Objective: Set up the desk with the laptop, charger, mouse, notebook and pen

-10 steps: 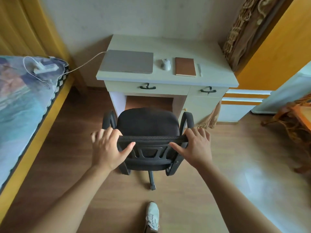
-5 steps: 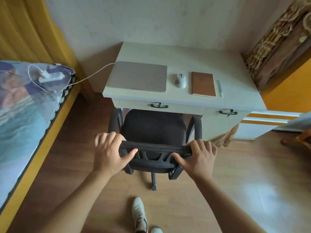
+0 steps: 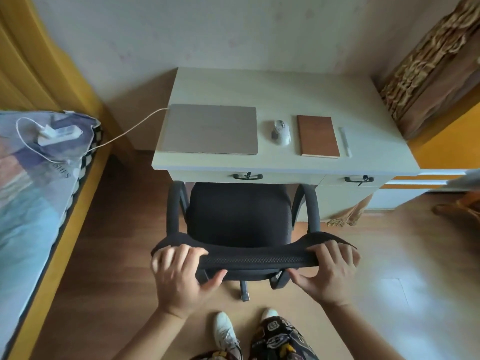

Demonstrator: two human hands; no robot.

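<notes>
On the pale desk (image 3: 280, 89) lies a closed grey laptop (image 3: 210, 129), with a white charger cable (image 3: 130, 131) running left from it to a charger brick and power strip (image 3: 55, 133) on the bed. Right of the laptop sit a white mouse (image 3: 281, 132), a brown notebook (image 3: 318, 136) and a white pen (image 3: 345, 141). A black office chair (image 3: 240, 216) stands at the desk's front edge. My left hand (image 3: 181, 274) and my right hand (image 3: 328, 274) grip the top of its backrest, fingers over the front, thumbs behind.
A bed (image 3: 28, 193) with a patterned cover and yellow frame fills the left side. A brown patterned curtain (image 3: 431, 63) hangs at the right of the desk. Two drawer handles (image 3: 248, 175) face the chair. My feet in white shoes (image 3: 226, 331) stand on the wooden floor.
The chair has rolled forward until its seat reaches the desk's front edge. I have stepped closer with both hands still gripping the backrest.
</notes>
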